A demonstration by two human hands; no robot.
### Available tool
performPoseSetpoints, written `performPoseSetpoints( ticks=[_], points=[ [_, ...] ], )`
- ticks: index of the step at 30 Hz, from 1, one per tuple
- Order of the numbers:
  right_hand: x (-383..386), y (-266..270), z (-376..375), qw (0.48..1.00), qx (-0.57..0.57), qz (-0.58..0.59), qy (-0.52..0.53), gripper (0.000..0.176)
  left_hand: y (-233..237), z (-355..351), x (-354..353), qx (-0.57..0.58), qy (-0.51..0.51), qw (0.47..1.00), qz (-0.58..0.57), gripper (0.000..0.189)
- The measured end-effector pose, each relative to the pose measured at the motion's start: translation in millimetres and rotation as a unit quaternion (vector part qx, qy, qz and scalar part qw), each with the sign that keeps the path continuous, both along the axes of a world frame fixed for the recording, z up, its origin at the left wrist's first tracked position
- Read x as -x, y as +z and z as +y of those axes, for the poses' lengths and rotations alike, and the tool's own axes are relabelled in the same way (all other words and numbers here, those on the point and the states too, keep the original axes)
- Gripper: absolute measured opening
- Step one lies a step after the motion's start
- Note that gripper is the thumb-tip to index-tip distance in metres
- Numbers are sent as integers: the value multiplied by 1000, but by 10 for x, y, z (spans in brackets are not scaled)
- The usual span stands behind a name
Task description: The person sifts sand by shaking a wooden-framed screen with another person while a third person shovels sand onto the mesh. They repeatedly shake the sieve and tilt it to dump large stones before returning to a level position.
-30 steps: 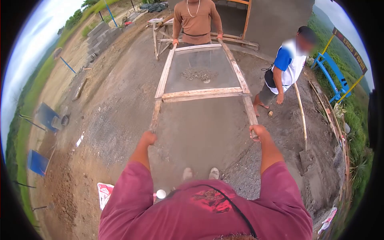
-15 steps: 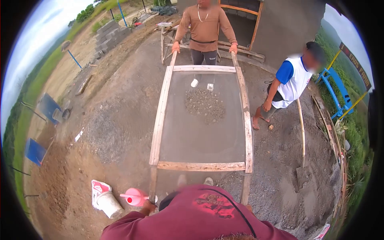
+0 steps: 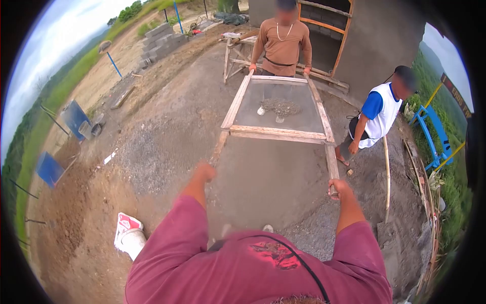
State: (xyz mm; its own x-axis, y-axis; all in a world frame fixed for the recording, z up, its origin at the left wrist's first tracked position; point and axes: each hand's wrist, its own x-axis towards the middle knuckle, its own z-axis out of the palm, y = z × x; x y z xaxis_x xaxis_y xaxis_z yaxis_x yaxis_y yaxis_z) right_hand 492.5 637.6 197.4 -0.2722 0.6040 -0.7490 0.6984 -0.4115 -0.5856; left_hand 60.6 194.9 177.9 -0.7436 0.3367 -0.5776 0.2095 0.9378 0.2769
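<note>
A wooden-framed screen (image 3: 277, 133) hangs ahead of me, raised and pushed away, with a heap of gravel (image 3: 279, 106) and a white cup-like piece (image 3: 260, 110) on its mesh. My left hand (image 3: 205, 172) is closed round the end of the left handle, somewhat blurred. Wrapped round the end of the right handle is my right hand (image 3: 340, 188). A person in a brown top (image 3: 283, 43) grips the two far handles. Below the near rail lies smooth grey sand (image 3: 268, 177).
To the right stands a person in a white and blue shirt (image 3: 382, 109), near an upright pole (image 3: 387, 177). A white bucket (image 3: 133, 244) and a red-white sack (image 3: 125, 223) lie at lower left. Blue containers (image 3: 49, 169) are far left; a wooden trestle (image 3: 235, 63) stands behind.
Both my arms have stretched forward, and the screen has moved away from me toward the far person. The gravel and white piece have shifted on the mesh. My view has turned slightly.
</note>
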Motion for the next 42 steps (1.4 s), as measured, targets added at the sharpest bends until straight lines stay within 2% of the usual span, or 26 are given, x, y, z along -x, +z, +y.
performPoseSetpoints(
  ticks=[1,2,3,4,5,7,9,11,13,17,18,20,23,24,25,27,28,29,32,33,35,36,37,39,40,42],
  points=[
    [-97,-112,-144,1000,-1,-2,-5,29,-233,-163,-145,13,-29,999,-9,35],
    [-316,-370,-400,1000,-1,-2,-10,30,-1067,-475,-157,-52,11,998,26,33],
    [-604,-958,-545,1000,-15,-13,-17,30,-1733,-824,-332,-58,-75,986,135,35],
    [-889,-1264,-915,997,-57,-7,-57,30,-1898,-1165,-647,-91,4,994,67,37],
    [-1167,-1388,-1308,997,-66,-1,-38,25,-1369,-1333,-1067,-30,66,994,-84,40],
    [-2026,-2457,-1907,996,-56,-50,-50,36,-1541,-2007,-1504,-8,11,994,-107,45],
    [-2267,-2011,-2656,964,-153,-215,17,41,-1468,-2559,-1928,46,33,993,-104,41],
    [-2207,-1913,-2941,957,-156,-243,17,37,-1268,-2750,-2007,62,43,992,-106,49],
    [-2026,-1869,-3022,963,-149,-225,11,34,-1659,-3116,-2063,46,47,997,-35,49],
    [-1488,-1801,-2881,988,-96,-115,-24,27,-1347,-2704,-1406,59,-35,994,-88,49],
    [-1285,-1756,-2767,995,-60,-62,-54,25,-1817,-2794,-1150,-56,32,993,-94,39],
    [-841,-1585,-2380,995,8,15,-94,21,-2261,-2228,-337,35,3,999,-34,34],
    [-137,-1121,-1453,995,40,54,-70,22,-899,-1123,307,-30,26,999,-4,30],
    [96,-770,-1248,997,26,48,-56,20,-1047,-921,614,-33,-15,993,113,30],
    [255,-501,-1045,998,18,38,-48,19,-310,-678,621,-2,29,1000,4,31],
    [381,-339,-906,999,13,16,-39,17,-106,-557,702,-33,3,999,25,31],
    [379,-339,-888,999,14,6,-40,17,-396,-688,680,-126,29,991,25,31],
    [347,-350,-868,999,16,-5,-44,16,-932,-880,673,-217,53,974,24,30],
    [-203,-999,-1381,999,4,24,-48,23,-1223,-1178,167,-21,-7,1000,1,36],
    [-441,-1246,-1648,998,-24,-3,-57,23,-1408,-1434,-145,-4,-29,997,76,43],
    [-1075,-1858,-2170,997,-27,-22,-64,21,-1869,-2089,-659,-9,0,999,31,48],
    [-1397,-2013,-2420,996,-76,-49,5,24,-1723,-2343,-940,-52,1,999,1,51],
    [-1795,-2182,-2636,938,-208,-85,263,25,-1638,-2528,-1076,-20,3,993,-117,59],
    [-2187,-2371,-2808,838,-294,-136,438,25,-1383,-2641,-1431,85,-41,991,-99,68],
    [-2243,-2479,-2787,872,-266,-156,380,24,-1060,-2592,-1556,92,-40,989,-108,45],
    [-2269,-2750,-2649,924,-210,-189,259,23,-1526,-2714,-1589,104,-18,991,-86,46]
  ],
)
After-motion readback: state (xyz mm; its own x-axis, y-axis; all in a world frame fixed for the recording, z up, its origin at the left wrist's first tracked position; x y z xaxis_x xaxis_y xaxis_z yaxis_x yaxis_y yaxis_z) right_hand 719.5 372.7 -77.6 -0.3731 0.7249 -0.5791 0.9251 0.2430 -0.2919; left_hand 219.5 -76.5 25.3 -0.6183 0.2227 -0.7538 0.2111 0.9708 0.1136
